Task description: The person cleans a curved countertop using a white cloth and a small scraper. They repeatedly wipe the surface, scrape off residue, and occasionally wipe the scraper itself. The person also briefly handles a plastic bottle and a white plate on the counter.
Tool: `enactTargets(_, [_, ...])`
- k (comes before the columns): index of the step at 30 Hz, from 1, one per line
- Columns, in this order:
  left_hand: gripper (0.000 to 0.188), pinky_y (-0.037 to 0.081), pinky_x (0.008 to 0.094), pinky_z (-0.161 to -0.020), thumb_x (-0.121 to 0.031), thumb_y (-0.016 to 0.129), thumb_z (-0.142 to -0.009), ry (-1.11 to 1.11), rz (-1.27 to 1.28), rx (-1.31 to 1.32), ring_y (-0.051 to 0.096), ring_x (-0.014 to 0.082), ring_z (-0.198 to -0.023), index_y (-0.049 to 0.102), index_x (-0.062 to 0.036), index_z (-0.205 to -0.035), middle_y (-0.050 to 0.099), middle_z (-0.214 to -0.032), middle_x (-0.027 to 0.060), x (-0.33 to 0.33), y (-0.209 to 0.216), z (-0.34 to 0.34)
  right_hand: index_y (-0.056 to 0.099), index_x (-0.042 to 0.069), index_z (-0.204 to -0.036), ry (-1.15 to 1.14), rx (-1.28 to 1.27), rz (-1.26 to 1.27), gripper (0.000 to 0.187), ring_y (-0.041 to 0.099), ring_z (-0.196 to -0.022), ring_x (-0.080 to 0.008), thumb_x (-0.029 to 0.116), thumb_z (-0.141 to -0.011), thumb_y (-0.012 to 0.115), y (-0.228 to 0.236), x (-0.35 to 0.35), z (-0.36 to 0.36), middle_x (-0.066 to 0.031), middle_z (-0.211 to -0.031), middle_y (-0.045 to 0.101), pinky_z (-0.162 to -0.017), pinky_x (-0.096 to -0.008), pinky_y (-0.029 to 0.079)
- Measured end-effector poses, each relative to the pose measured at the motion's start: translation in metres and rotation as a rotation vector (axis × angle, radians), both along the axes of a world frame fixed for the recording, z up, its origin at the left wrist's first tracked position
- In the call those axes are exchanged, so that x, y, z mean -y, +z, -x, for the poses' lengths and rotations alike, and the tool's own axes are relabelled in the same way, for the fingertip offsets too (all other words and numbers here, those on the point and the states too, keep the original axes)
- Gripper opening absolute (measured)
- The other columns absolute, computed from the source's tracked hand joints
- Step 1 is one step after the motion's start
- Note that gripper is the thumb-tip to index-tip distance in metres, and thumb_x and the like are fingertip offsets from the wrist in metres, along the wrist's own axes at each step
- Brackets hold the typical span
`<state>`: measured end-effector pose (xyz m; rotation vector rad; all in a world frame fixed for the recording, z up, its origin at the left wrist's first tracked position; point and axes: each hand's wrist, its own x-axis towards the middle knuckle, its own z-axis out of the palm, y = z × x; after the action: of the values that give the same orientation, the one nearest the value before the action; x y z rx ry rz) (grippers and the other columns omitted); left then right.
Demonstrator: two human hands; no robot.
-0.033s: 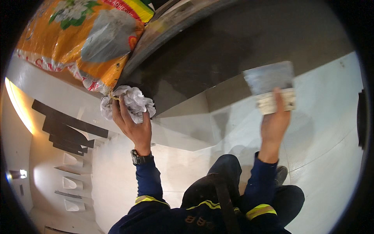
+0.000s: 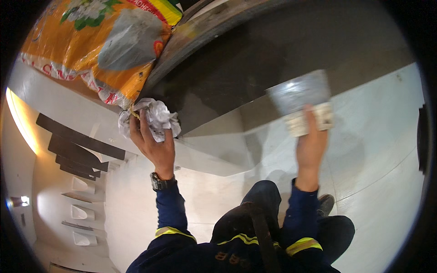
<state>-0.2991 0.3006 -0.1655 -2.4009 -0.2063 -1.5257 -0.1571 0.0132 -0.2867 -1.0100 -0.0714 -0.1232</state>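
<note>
While left hand [image 2: 158, 152] is gripping white crumpled wad [image 2: 160, 117] | right hand [image 2: 312, 148] is holding scraper [image 2: 297, 107] | blade [image 2: 302, 91] is pointing ahead of these fingers [image 2: 311, 120], toward dark surface [image 2: 218, 77]

orange bag [image 2: 77, 48] cut off above, scraper [image 2: 302, 94] blurred, shoe [image 2: 324, 205] partly hidden

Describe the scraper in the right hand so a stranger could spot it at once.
Start at the broad dark grey surface across the top, then follow its lower edge rightward to the right hand. That hand grips the scraper by its cream handle. Unlike the crumpled white wad at the left hand, it has a flat, grey blade.
</note>
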Motion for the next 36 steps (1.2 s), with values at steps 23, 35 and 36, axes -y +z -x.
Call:
enactTargets(23, [0.060, 0.026, 0.0546, -0.122, -0.032, 0.080, -0.072, -0.255, -0.186, 0.006, 0.048, 0.0303, -0.134, 0.069, -0.0243, -0.130, 0.056, -0.142, 0.0073, -0.032, 0.008, 0.018, 0.057, 0.004, -0.137, -0.424, 0.968, 1.061, 0.062, 0.050, -0.122, -0.0324, -0.003, -0.076, 0.065, 0.136, -0.062, 0.065, -0.0106, -0.136, 0.055, -0.101, -0.0466, 0.039])
enactTargets(35, [0.054, 0.024, 0.0517, -0.122, -0.034, 0.077, -0.076, -0.274, -0.173, 0.019, 0.047, 0.0293, -0.136, 0.070, -0.0232, -0.129, 0.058, -0.142, 0.0073, -0.032, 0.012, 0.018, 0.060, 0.006, -0.133, -0.475, 0.951, 1.049, 0.059, 0.051, -0.120, -0.0310, -0.002, -0.075, 0.066, 0.139, -0.065, 0.067, -0.0096, -0.133, 0.057, -0.097, -0.0450, 0.039])
enactTargets(36, [0.054, 0.024, 0.0517, -0.122, -0.034, 0.077, -0.076, -0.271, -0.175, 0.017, 0.047, 0.0293, -0.136, 0.070, -0.0230, -0.129, 0.058, -0.142, 0.0073, -0.031, 0.013, 0.019, 0.060, 0.006, -0.133, -0.477, 0.958, 1.043, 0.058, 0.051, -0.119, -0.0308, -0.001, -0.076, 0.066, 0.142, -0.063, 0.066, -0.0095, -0.133, 0.057, -0.096, -0.0450, 0.039])
